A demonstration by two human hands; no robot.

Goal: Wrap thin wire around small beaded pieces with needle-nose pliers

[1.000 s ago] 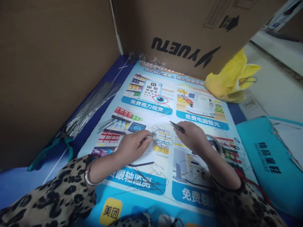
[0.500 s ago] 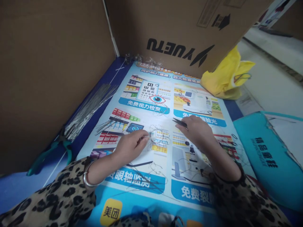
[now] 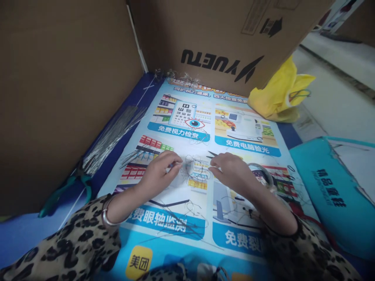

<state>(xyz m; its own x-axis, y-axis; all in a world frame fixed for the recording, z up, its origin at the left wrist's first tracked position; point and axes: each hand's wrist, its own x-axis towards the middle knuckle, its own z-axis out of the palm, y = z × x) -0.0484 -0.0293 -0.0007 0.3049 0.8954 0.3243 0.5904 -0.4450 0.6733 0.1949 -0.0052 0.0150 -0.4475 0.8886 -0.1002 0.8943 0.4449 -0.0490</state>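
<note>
My left hand [image 3: 161, 171] is closed in a pinch at the left edge of a thin wire piece bent into flower-like loops [image 3: 195, 168]. My right hand [image 3: 234, 171] is closed around dark pointed tweezers [image 3: 211, 155], whose tips point left past the fingers. Its thumb and fingertip are close to the right side of the loops; whether they touch the wire I cannot tell. Both hands are just above a printed poster [image 3: 187, 146]. Nearer me lie loose straight wires [image 3: 175, 226] and another looped wire piece [image 3: 193, 208].
Green-handled pliers [image 3: 68, 191] and a bundle of silvery wires [image 3: 114, 136] lie at left. Cardboard walls [image 3: 222, 35] stand behind and left. At right are a yellow bag [image 3: 278, 95] and a turquoise box [image 3: 319, 187]. Small wire pieces [image 3: 181, 76] sit at the back.
My right hand has come left and slightly down with the tweezers, closer to the wire loops. My left hand has shifted slightly and keeps its pinch.
</note>
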